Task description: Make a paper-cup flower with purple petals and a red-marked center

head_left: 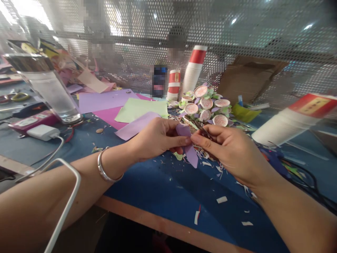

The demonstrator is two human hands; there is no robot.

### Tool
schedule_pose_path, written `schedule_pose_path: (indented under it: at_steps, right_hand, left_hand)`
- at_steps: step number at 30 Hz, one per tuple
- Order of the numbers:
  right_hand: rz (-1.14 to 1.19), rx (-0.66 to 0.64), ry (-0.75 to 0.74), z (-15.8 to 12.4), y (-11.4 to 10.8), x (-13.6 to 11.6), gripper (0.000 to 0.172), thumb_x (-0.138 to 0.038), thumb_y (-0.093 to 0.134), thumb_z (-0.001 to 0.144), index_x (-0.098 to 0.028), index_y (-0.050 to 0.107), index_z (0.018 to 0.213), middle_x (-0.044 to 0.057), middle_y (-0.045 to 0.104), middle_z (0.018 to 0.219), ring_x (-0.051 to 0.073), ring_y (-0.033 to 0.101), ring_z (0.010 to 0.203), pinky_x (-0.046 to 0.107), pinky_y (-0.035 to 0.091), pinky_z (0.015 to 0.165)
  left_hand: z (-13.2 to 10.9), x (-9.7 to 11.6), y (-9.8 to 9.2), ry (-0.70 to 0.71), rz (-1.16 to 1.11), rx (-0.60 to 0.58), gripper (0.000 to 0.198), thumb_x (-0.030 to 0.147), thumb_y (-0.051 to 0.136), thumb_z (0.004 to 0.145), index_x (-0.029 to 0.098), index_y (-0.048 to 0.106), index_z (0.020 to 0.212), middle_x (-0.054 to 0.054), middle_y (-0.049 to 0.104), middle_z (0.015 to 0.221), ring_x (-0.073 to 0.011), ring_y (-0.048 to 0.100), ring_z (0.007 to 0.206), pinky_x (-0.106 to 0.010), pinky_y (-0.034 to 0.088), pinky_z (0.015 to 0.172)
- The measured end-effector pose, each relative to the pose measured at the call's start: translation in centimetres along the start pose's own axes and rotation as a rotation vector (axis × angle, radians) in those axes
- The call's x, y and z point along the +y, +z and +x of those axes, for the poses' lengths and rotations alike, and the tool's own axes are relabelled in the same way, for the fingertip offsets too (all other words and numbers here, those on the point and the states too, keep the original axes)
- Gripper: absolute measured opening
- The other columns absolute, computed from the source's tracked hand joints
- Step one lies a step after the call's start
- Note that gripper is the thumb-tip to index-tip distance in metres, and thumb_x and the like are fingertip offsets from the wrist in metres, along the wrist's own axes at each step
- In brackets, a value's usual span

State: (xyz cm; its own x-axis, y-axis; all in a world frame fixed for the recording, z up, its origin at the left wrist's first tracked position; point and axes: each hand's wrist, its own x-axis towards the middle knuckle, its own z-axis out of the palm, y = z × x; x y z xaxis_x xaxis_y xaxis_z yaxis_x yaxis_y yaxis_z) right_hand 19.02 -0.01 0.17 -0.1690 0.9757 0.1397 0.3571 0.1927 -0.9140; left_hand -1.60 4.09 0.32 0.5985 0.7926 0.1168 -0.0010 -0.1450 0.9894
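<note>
My left hand [164,135] is closed, pinching a cut piece of purple paper [191,154] between thumb and fingers; its pointed end hangs below. A bit of light green paper [178,155] shows under those fingers. My right hand [223,142] is closed too, thumb and fingertips against the purple piece's right edge. In its grip sits a dark metal tool that looks like scissors [198,125], thin blades pointing up and left, handles hidden by the fingers. Just beyond both hands lies a heap of small paper cups trimmed with green and purple paper [206,103].
Sheets of purple [105,100] and green paper [143,109] lie left of centre. Stacked paper cups stand behind [193,70] and tilt at right [284,121]. A water bottle [56,91], white charger [43,131] and cable [76,186] are at left. Paper scraps [221,200] litter the blue table.
</note>
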Motion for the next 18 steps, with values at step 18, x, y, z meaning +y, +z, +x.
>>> schedule_pose_path:
  at_steps: [18]
  right_hand:
    - [-0.029, -0.002, -0.022, 0.2, -0.2, -0.5, 0.027, -0.048, 0.08, 0.083, -0.022, 0.073, 0.081, -0.003, 0.061, 0.066, 0.01, 0.045, 0.056, 0.026, 0.032, 0.05]
  left_hand:
    - [-0.5, 0.3, -0.7, -0.018, 0.333, -0.221, 0.026, 0.041, 0.069, 0.089, 0.019, 0.067, 0.075, 0.0, 0.066, 0.057, -0.013, 0.064, 0.05, -0.02, 0.045, 0.048]
